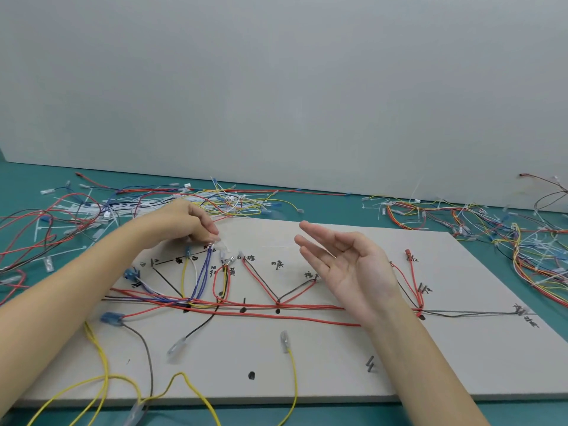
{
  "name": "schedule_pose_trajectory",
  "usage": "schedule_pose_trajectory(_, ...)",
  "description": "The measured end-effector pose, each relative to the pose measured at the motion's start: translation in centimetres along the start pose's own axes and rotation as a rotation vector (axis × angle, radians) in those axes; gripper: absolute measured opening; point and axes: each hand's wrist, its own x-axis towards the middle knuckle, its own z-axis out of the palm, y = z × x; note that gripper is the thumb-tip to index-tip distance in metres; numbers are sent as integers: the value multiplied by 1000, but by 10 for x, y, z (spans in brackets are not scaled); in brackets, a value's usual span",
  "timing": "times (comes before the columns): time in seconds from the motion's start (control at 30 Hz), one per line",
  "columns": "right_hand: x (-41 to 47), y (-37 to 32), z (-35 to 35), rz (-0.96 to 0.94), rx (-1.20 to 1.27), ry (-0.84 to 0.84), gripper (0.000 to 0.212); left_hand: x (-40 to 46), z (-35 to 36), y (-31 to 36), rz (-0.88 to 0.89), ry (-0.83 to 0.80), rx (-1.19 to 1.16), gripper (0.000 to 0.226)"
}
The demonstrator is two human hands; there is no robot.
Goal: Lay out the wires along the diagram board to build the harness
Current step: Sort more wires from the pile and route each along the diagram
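bright, even, shadowless light; wide-angle bending at edges; slightly soft focus throughout.

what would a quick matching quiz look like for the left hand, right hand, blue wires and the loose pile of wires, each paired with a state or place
Column one:
1. left hand
2. right hand
3. blue wires
4. loose wire pile

Column two:
A. on the green table behind the board
B. open, palm up, empty
C. run from the trunk up to the pinching fingers
D. pinching wire ends

Pairs: 1-D, 2-B, 3-C, 4-A
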Motion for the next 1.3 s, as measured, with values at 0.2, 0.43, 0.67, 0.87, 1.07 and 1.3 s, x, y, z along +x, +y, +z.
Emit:
schedule_pose_trajectory(0.2, -6, -4, 5, -34, -262, -16, 40, -12, -13, -13, 68, 22, 79, 10)
schedule_pose_trajectory(0.43, 2, 22, 12, -293, -820, 141, 16, -20, -5, -12, 216, 162, 239, 13)
schedule_pose_trajectory(0.67, 13, 55, 19, -114, -1275, 56, 71, -29, -7, -8, 265, 200, 281, 19)
schedule_pose_trajectory(0.87, 17, 61, 21, -214, -1250, 118, 22, -34, -6, -12, 294, 240, 235, 24)
schedule_pose_trajectory(1.07, 12, 53, 24, -327, -1095, 138, 15, -38, -3, -17, 335, 297, 245, 25)
schedule_pose_trajectory(1.3, -1, 41, 29, -250, -903, 19, 17, -41, 2, -24, 388, 325, 301, 31)
